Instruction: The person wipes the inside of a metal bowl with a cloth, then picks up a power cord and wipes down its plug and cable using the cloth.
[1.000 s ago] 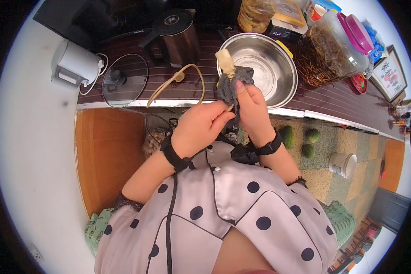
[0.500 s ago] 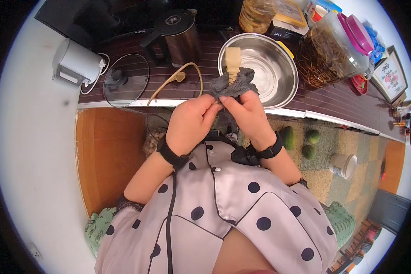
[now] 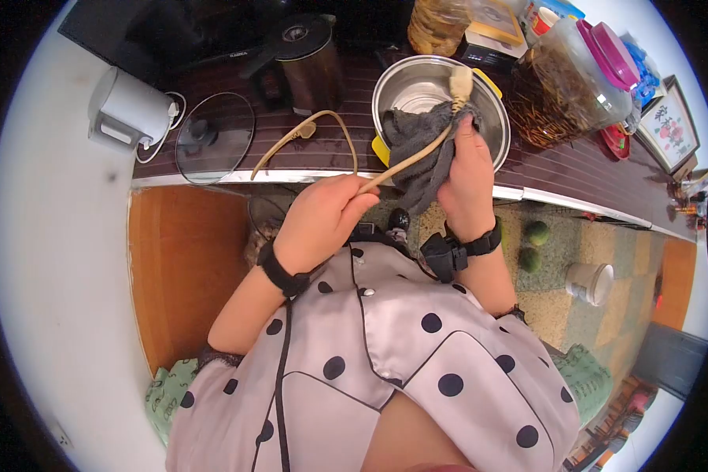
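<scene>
My left hand (image 3: 320,216) is closed around a beige power cord (image 3: 405,167), just in front of the counter edge. From there the cord slants up to my right hand (image 3: 468,185), whose fingers grip a dark grey cloth (image 3: 419,145) with the cord lying against it. The cord's connector end (image 3: 461,82) sticks up past my right thumb. Behind the cloth stands a steel pot (image 3: 393,77) with yellow handles, partly covered by the cloth. Left of my hands, the rest of the cord loops over the counter with its plug (image 3: 307,130).
On the counter are a glass lid (image 3: 232,138), a grey-white kettle (image 3: 122,106), a dark jug (image 3: 315,75) and a large jar with a purple lid (image 3: 562,86). Green melons (image 3: 532,259) and a white bucket (image 3: 590,283) stand on the floor.
My hands have moved apart: the right went up and rightward with cloth and connector, while the left stays low on the cord. The cloth now hangs unfolded, and a length of cord shows between my hands.
</scene>
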`<action>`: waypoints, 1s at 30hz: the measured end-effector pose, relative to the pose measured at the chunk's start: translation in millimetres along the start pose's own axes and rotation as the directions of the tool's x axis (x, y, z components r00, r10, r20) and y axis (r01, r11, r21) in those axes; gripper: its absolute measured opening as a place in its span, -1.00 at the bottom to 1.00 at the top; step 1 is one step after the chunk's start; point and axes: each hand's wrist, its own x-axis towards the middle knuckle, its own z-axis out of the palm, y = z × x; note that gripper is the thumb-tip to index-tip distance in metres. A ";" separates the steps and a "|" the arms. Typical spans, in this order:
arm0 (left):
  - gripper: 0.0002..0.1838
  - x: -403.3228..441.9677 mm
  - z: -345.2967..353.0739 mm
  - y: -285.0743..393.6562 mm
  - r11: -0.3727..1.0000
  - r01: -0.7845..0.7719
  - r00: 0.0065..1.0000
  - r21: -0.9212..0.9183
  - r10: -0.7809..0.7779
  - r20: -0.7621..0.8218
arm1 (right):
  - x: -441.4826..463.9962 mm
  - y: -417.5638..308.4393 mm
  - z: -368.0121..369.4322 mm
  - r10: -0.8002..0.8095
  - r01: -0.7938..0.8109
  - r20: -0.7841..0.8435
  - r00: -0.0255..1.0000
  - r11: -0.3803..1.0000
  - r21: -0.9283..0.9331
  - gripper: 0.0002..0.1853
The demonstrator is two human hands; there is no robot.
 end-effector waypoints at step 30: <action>-0.69 -1.3 3.5 17.9 0.999 0.012 1.000 0.041 -0.012 -0.007 | 14.1 -14.3 9.6 -0.014 0.014 0.011 1.000 0.999 0.039 -0.74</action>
